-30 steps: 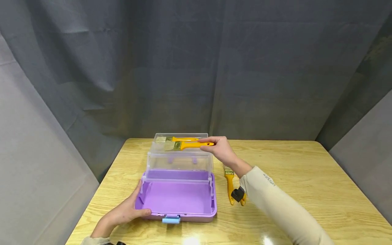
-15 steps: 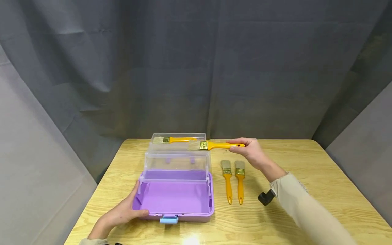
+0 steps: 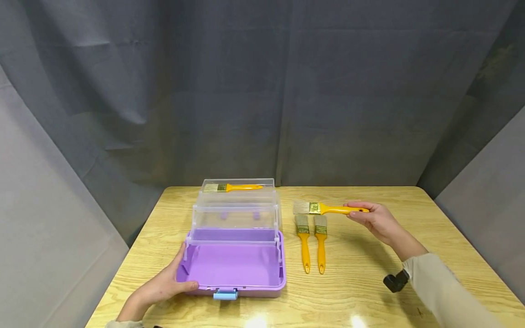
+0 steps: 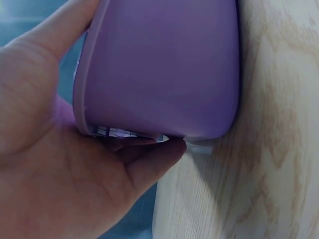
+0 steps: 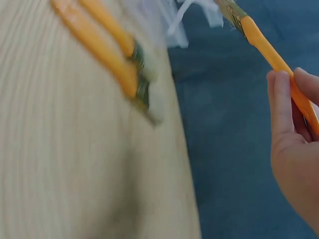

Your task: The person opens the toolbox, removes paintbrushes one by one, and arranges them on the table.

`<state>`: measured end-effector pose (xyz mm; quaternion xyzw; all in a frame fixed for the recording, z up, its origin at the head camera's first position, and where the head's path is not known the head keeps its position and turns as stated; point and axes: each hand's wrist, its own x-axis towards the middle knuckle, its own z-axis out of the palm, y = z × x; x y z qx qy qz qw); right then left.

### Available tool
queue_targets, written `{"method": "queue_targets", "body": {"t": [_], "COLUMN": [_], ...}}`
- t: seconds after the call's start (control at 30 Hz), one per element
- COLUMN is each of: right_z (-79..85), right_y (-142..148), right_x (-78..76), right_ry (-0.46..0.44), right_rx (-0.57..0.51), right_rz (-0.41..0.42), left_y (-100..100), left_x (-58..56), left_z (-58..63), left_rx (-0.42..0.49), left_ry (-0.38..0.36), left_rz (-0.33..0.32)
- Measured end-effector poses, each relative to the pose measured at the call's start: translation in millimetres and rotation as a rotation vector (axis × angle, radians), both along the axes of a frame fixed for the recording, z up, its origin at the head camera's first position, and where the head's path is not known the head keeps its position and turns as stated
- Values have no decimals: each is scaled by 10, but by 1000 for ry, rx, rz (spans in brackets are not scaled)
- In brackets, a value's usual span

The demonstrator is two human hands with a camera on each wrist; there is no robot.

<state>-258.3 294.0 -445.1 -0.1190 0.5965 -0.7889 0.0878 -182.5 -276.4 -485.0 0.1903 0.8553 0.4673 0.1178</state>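
Note:
My right hand (image 3: 379, 222) pinches a paintbrush (image 3: 334, 209) by the end of its yellow handle, bristles pointing left. In the right wrist view the brush (image 5: 269, 52) sits between thumb and fingers, raised over the table. Two more paintbrushes, one on the left (image 3: 304, 243) and one on the right (image 3: 321, 243), lie side by side with bristles away from me. My left hand (image 3: 164, 282) grips the left side of an open purple case (image 3: 283, 273), thumb over the front rim. Its fingers (image 4: 159, 162) reach round the case's purple wall (image 4: 164, 64) in the left wrist view.
Clear trays (image 3: 235, 221) stand raised at the back of the case, and a fourth brush (image 3: 234, 187) lies in the rearmost clear part. A light blue latch (image 3: 225, 295) hangs at the case front. Behind the wooden table (image 3: 389, 241) hangs a dark curtain (image 3: 348, 100).
My right hand has carried the paintbrush rightward from over the clear rear part of the case to beyond the two brushes on the table. My left hand stays on the case.

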Motion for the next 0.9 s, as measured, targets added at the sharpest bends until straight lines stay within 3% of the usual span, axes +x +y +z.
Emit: {"method": "queue_targets", "body": {"t": [0.2, 0.47, 0.9], "right_z": [-207, -431, -609], "right_y": [329, 709, 994], "right_x": [24, 57, 117], "right_ry": [-47, -145, -250], "right_rx": [-28, -87, -106], "right_rz": [8, -72, -185], "left_y": [-20, -35, -9], "left_x": [-4, 12, -9], "left_z": [-17, -4, 0], "left_rx": [-8, -15, -14], "left_ry": [16, 18, -14], "left_rz": [0, 7, 0]}}
